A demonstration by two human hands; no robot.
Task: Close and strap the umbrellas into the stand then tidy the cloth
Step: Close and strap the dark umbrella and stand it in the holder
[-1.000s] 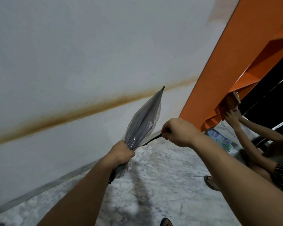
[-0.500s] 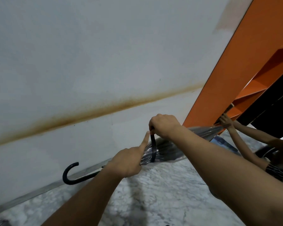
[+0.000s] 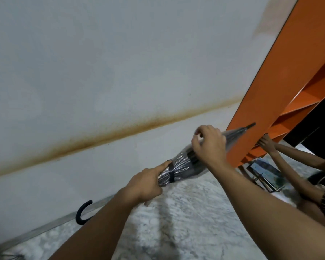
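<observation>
**Furled umbrella held level, strap wrapped round it**

Umbrella (image 3: 182, 167) furled, silvery-grey, held roughly level and slanting up to the right, in front of the white wall (image 3: 101, 72) and above the marble floor (image 3: 186, 212); black strap (image 3: 171, 173) wound round its canopy near the handle end. Left hand (image 3: 148, 182) clasped round the umbrella just left of the strap, fingers curled about the folds, forefinger stretched out with its tip touching the strap's upper edge. Right hand (image 3: 209, 145) laid over the umbrella further toward its tip, fingers bent and pinching the gathered fabric; thumb side raised. Black tip (image 3: 250, 126) of the umbrella pointing at, and seen against, the orange shelf unit (image 3: 270, 91) to the right; contact there impossible to tell. Black hooked handle (image 3: 83, 212) at the umbrella's other end, low and left, seen past the left forearm, near the metal skirting strip (image 3: 36, 231) at the foot of the wall. Brown stain line (image 3: 101, 136) running across the wall behind the umbrella. Another person's hand (image 3: 266, 144) right of the umbrella's tip, touching the underside of the orange shelf unit; framed picture (image 3: 265, 173) lying on the floor beneath that unit.
</observation>
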